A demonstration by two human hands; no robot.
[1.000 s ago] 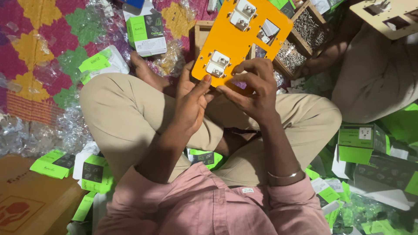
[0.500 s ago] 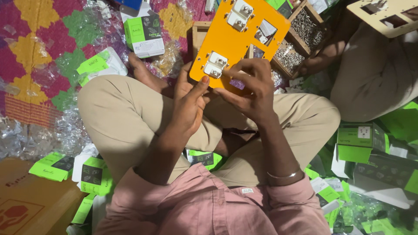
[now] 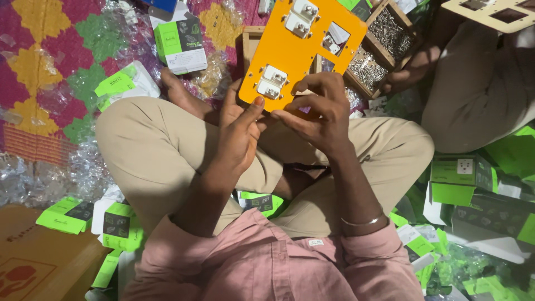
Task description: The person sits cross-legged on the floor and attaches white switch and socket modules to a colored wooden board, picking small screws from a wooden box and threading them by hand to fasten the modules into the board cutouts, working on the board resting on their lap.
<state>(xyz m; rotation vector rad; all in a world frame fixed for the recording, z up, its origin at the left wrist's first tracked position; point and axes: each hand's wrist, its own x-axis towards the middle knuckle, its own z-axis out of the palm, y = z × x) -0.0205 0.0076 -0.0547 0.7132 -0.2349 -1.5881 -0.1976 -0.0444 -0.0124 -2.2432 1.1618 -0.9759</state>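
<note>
1. Looking down through the head camera, we are seeing a person sitting cross-legged on the floor, lifting an orange panel (image 3: 298, 53) up in front of the knees, over a wooden tray of screws (image 3: 374, 53).
2. The right hand (image 3: 320, 114) is pinching the panel's lower edge, its grip clamped there with fingers curling over the front and the thumb going behind.
3. The left hand (image 3: 238, 131) is coming in beside it, thumb tip pressing on the lower-left corner just under a white socket module (image 3: 271, 82); that grip is closing on the panel too, steadying more than carrying.
4. Two more white modules are sitting higher up, one at the top (image 3: 301, 17) and one showing through a cut-out (image 3: 332, 43).
5. By its look the panel is handling as a stiff, light, flat sheet: it is staying straight while held from one edge. Its smooth face is probably a bit slippery, so the bare margins and corners are the safest places to take hold, keeping clear of the cut-out edges and the fitted modules.
6. Around the legs, green-and-white cartons (image 3: 179, 44) and crinkled clear wrapping are lying scattered over a patterned mat (image 3: 44, 61).
7. At upper right another person's hand (image 3: 409, 69) is resting near the tray.
</note>
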